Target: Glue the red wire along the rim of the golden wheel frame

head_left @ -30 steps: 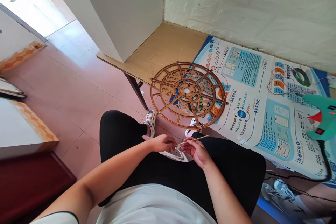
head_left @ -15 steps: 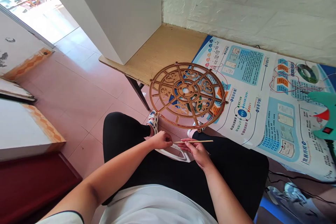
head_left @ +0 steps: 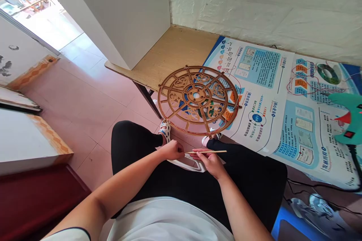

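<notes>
My right hand (head_left: 211, 162) pinches a thin wooden stick (head_left: 217, 151) that lies nearly level, its tip pointing left. Close to that tip my left hand (head_left: 174, 150) is closed in a pinch; whatever its fingers hold is hidden or too small to name. Both hands are low over my lap, above a white stool edge with a slot (head_left: 186, 166) between my legs. Just beyond them rests a large brown round openwork frame (head_left: 198, 96), wheel-like with spokes and scrollwork. It overhangs the table's near edge, and thin reddish wire runs along its rim.
A printed poster (head_left: 263, 120) covers much of the wooden table (head_left: 169, 51). On it lie a green ring-shaped coil (head_left: 329, 74) with loose red wires and a teal tool (head_left: 349, 116) with a black cord. A white cabinet (head_left: 124, 15) stands at the table's left end.
The view has shifted slightly, so the table and round frame appear a little further left. Both hands keep nearly the same pose, with the stick still in my right hand.
</notes>
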The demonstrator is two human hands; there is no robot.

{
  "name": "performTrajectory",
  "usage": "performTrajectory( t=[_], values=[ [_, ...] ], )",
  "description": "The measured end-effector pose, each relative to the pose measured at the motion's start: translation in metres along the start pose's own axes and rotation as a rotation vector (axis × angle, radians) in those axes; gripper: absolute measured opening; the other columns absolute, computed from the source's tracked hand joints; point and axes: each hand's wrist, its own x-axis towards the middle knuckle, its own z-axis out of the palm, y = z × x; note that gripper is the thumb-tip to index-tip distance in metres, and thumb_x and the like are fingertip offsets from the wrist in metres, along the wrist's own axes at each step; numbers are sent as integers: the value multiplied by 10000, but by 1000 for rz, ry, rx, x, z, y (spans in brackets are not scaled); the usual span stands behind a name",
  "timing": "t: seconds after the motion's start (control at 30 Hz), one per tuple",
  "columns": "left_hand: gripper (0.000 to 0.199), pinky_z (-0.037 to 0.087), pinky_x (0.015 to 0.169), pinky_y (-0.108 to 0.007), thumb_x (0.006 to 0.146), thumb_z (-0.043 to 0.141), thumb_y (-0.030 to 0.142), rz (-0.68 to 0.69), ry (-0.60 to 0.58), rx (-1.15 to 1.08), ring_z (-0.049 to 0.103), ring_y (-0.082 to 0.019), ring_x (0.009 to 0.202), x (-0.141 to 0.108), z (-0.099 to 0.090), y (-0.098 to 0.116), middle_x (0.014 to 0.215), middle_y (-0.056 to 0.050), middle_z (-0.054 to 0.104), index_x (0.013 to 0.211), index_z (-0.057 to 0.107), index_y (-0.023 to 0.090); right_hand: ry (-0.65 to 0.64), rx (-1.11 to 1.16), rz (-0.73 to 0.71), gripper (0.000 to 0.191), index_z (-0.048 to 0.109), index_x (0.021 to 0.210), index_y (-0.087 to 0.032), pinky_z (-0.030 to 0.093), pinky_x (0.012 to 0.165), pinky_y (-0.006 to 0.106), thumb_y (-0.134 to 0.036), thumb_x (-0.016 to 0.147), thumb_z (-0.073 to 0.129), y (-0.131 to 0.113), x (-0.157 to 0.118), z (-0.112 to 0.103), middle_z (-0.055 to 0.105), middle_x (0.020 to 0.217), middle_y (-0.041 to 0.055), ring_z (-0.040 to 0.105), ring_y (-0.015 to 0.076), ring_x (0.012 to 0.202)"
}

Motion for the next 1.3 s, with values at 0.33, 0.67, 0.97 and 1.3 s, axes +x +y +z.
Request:
performTrajectory(
  t=[0.33, 0.67, 0.97, 1.3],
  values=[
    [386, 614, 928, -436, 970, 663, 426, -2, -67, 47, 673, -243, 1088, -4, -2, 3, 1255, -89, 669, 1244, 644, 155, -61, -9, 12, 308, 662, 1198, -158, 604, 911, 433, -397, 1003, 662, -5, -4, -1, 683, 1199, 89, 685, 217, 1042],
    [379, 613, 934, -439, 973, 660, 423, 73, -53, -9, 673, -237, 1087, -9, -8, 8, 1252, -91, 669, 1244, 643, 158, -42, -22, -44, 301, 671, 1169, -154, 599, 919, 436, -403, 1001, 665, -9, -16, 1, 690, 1176, 84, 687, 213, 1031],
    [370, 617, 909, -422, 966, 668, 430, 135, -79, -177, 679, -238, 1060, -28, -17, 12, 1214, -77, 682, 1204, 660, 147, 61, 5, -47, 284, 673, 1146, -152, 600, 907, 427, -394, 997, 672, -23, -31, 18, 694, 1143, 77, 689, 206, 1009],
    [315, 616, 751, -323, 972, 667, 424, 342, 4, -560, 683, -166, 856, -60, -33, 21, 1005, -38, 700, 1071, 677, 125, 181, 195, 3, 296, 663, 1136, -154, 609, 832, 380, -420, 1008, 649, -50, -38, 41, 689, 1097, 68, 685, 186, 940]
  ],
)
